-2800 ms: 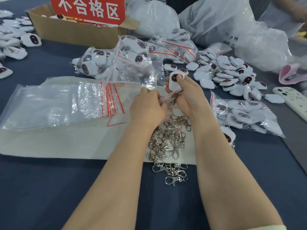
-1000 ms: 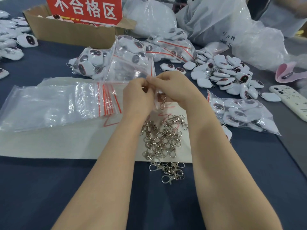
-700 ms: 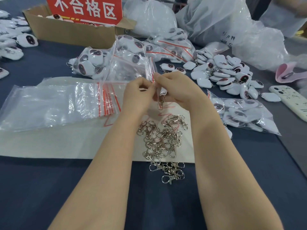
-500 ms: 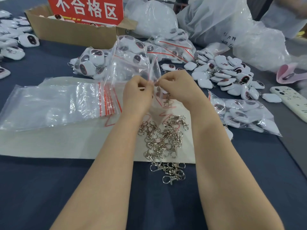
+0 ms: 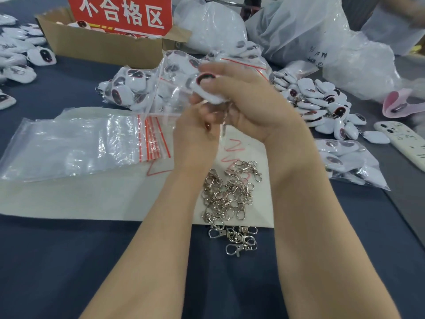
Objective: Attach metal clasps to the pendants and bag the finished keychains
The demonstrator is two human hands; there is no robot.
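A person's right hand (image 5: 249, 104) grasps a white cushion-shaped pendant with a dark oval face (image 5: 207, 87), raised above the dark blue desk (image 5: 69, 261) at the middle of the scene. Its thumb lies across the pendant's front. The left hand (image 5: 195, 137) sits just below and to the left, its fingers curled up toward the pendant's lower end. Blur makes it impossible to tell what, if anything, they pinch. A small silver metal clasp (image 5: 224, 128) hangs between the two hands.

A loose heap of silver metal clasps (image 5: 230, 196) lies nearer, between the forearms, spilling off the near edge of a white sheet (image 5: 92, 199). A stack of clear zip bags with red seal strips (image 5: 76, 143) rests on the sheet's left side. Beyond the hands sits a clear bag stuffed with finished pendants (image 5: 138, 93), and another filled bag (image 5: 349, 162) lies to the right. Loose white pendants (image 5: 322, 104) are piled at far right, near a phone in a pale case (image 5: 404, 143). A cardboard box (image 5: 103, 44) with a red sign (image 5: 122, 12) stands at the far left.
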